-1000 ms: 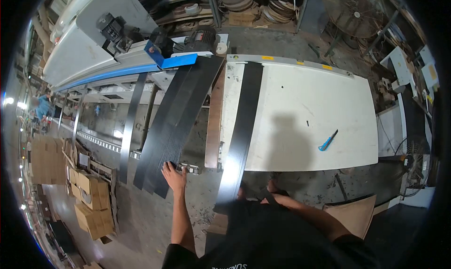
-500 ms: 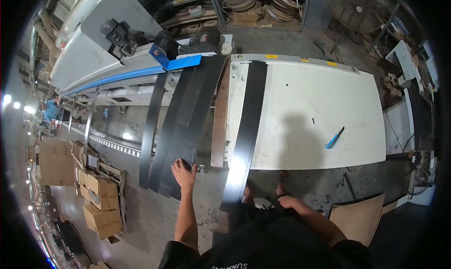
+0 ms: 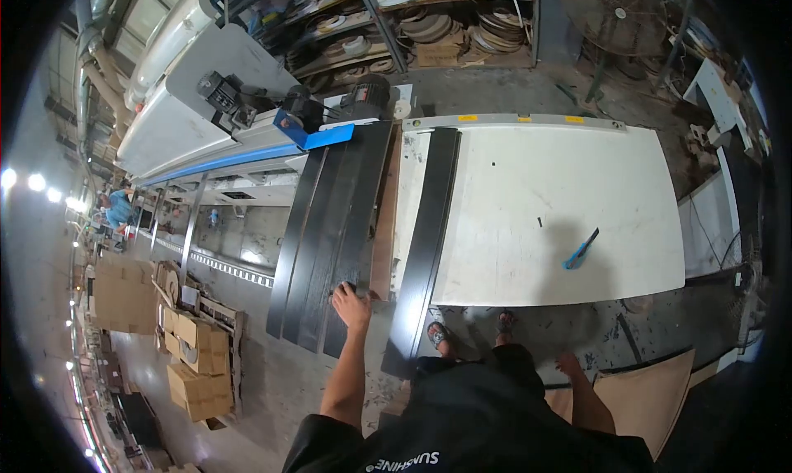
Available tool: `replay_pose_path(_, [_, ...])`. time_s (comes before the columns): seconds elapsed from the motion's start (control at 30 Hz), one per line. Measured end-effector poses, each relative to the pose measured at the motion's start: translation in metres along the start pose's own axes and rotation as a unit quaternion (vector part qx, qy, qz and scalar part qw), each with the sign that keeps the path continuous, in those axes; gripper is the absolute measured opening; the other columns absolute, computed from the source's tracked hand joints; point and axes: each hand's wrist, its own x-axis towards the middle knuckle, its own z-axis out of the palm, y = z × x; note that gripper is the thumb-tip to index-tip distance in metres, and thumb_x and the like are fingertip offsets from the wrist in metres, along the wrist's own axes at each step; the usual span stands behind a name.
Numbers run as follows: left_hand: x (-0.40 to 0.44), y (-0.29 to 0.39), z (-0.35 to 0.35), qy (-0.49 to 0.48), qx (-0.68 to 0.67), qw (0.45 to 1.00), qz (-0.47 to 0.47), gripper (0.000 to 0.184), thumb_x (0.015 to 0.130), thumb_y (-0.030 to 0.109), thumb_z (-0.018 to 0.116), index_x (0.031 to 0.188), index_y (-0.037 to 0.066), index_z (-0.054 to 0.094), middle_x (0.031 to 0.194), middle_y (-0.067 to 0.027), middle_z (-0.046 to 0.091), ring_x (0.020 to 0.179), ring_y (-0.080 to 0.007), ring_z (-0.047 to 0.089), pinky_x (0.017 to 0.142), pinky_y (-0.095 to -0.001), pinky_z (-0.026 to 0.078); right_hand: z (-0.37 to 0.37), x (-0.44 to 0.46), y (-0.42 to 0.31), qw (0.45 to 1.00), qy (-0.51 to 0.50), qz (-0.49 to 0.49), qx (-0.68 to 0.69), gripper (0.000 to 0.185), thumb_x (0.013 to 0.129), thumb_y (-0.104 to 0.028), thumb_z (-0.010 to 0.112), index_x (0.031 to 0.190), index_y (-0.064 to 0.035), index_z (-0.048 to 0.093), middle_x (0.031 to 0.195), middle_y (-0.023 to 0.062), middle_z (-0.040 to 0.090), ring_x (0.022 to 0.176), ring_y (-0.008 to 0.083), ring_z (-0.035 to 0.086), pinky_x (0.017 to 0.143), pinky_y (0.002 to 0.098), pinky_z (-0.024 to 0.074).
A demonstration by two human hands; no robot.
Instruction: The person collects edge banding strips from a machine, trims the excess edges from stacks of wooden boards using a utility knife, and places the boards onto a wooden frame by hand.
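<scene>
Left hand (image 3: 352, 307) is reaching over the near part of the long black flat panels (image 3: 326, 234), its fingers bending with the thumb standing apart to the right. A small dark shape is showing at the fingertips; cannot tell whether it is being pinched. Panels are lying side by side, left of the white rectangular worktable (image 3: 561, 217), far ends sitting by the blue angled metal bracket (image 3: 330, 137) on the white machine with motors (image 3: 194, 93). Right hand (image 3: 568, 363) is hanging low near the person's side, below the table's near edge, seemingly holding nothing; its fingers are bending loosely, exact spread too small to tell.

A single long black strip (image 3: 429, 225) is lying along the left part of the table, its near end sticking out past the near edge toward the person. A brown wooden strip (image 3: 384, 246) is running between panels and table. A blue-handled utility knife (image 3: 581, 252) is lying on the right half of the white top, blade pointing away. A grey metal bar with yellow labels (image 3: 511, 120) is running along the far edge. Brown cardboard boxes (image 3: 198, 357) are standing on the floor at left; a person in blue (image 3: 120, 209) is showing far off behind them.
</scene>
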Motion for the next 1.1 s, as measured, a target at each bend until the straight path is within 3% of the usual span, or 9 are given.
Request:
replay_pose_path(0.13, [0.013,0.009,-0.013,-0.036,-0.048,0.998,-0.035,0.095,0.080,0.041,0.090,0.152,-0.005,0.049,0.147,-0.0265,0.053,0.139,-0.0450,0.048,0.121,-0.0531,0.036,0.004,0.005,0.046,0.997,0.041,0.065,0.029,0.032,0.110,-0.022,0.061,0.129,0.0022,0.067,0.109,0.0163,0.074,0.082,0.0278,0.072,0.072,0.0450,0.0574])
replay_pose_path(0.2, [0.017,0.003,0.000,-0.019,-0.041,0.999,-0.011,0.104,0.077,0.042,0.093,0.156,-0.005,0.044,0.152,-0.0266,0.051,0.143,-0.0458,0.046,0.122,-0.0526,0.035,0.008,0.013,0.068,0.996,-0.019,0.055,0.065,0.037,0.107,-0.025,0.064,0.134,0.0006,0.065,0.114,0.0166,0.074,0.090,0.0278,0.075,0.073,0.0441,0.0598])
replay_pose_path(0.37, [0.023,0.008,0.003,-0.053,-0.061,0.994,-0.068,0.111,0.073,0.039,0.096,0.160,-0.002,0.041,0.150,-0.0252,0.053,0.144,-0.0441,0.046,0.123,-0.0534,0.032,0.032,-0.021,0.023,0.999,0.007,0.020,-0.025,0.039,0.108,-0.029,0.060,0.131,0.0014,0.068,0.113,0.0146,0.076,0.087,0.0259,0.077,0.071,0.0411,0.0591])
replay_pose_path(0.47, [0.024,0.018,-0.006,-0.043,-0.090,0.993,-0.059,0.113,0.067,0.035,0.097,0.162,0.005,0.043,0.136,-0.0227,0.057,0.134,-0.0431,0.051,0.120,-0.0548,0.033,0.028,-0.008,0.030,0.998,-0.021,-0.022,-0.061,0.040,0.109,-0.031,0.058,0.130,0.0004,0.069,0.111,0.0138,0.077,0.086,0.0260,0.076,0.070,0.0405,0.0577])
replay_pose_path(0.57, [0.009,0.038,-0.014,0.031,-0.160,0.986,-0.016,0.112,0.062,0.032,0.097,0.161,0.014,0.048,0.121,-0.0194,0.057,0.121,-0.0427,0.054,0.113,-0.0553,0.037,0.018,0.006,0.031,0.999,0.002,0.027,0.041,0.039,0.108,-0.031,0.058,0.130,-0.0011,0.069,0.110,0.0132,0.077,0.083,0.0254,0.076,0.068,0.0402,0.0569])
replay_pose_path(0.67, [-0.023,0.064,-0.013,0.080,-0.216,0.973,-0.011,0.109,0.059,0.029,0.096,0.158,0.017,0.053,0.114,-0.0179,0.055,0.113,-0.0420,0.054,0.108,-0.0546,0.039,0.008,-0.010,0.009,0.998,0.035,0.018,0.040,0.037,0.108,-0.031,0.058,0.130,-0.0024,0.067,0.108,0.0129,0.077,0.082,0.0246,0.076,0.069,0.0393,0.0562])
replay_pose_path(0.7, [-0.036,0.070,-0.014,0.095,-0.225,0.970,0.001,0.105,0.059,0.028,0.097,0.156,0.017,0.057,0.114,-0.0183,0.055,0.112,-0.0420,0.054,0.106,-0.0542,0.040,0.003,-0.006,0.016,0.993,0.035,0.028,0.105,0.036,0.108,-0.032,0.059,0.129,-0.0034,0.066,0.104,0.0127,0.076,0.081,0.0241,0.075,0.070,0.0388,0.0559])
replay_pose_path(0.8, [-0.062,0.088,-0.014,0.089,-0.234,0.968,0.015,0.106,0.061,0.036,0.098,0.157,0.017,0.058,0.114,-0.0172,0.056,0.111,-0.0406,0.055,0.106,-0.0524,0.039,0.000,-0.038,-0.001,0.994,0.055,0.022,0.093,0.037,0.107,-0.031,0.061,0.131,-0.0033,0.066,0.101,0.0119,0.075,0.081,0.0244,0.074,0.069,0.0397,0.0564])
replay_pose_path(1.1, [-0.079,0.111,-0.007,0.058,-0.257,0.963,0.055,0.101,0.063,0.033,0.096,0.155,0.018,0.059,0.112,-0.0161,0.058,0.112,-0.0393,0.056,0.108,-0.0516,0.038,0.020,-0.079,-0.028,0.995,0.051,0.049,0.063,0.034,0.104,-0.026,0.068,0.125,0.0000,0.071,0.105,0.0143,0.076,0.091,0.0236,0.073,0.079,0.0415,0.0596])
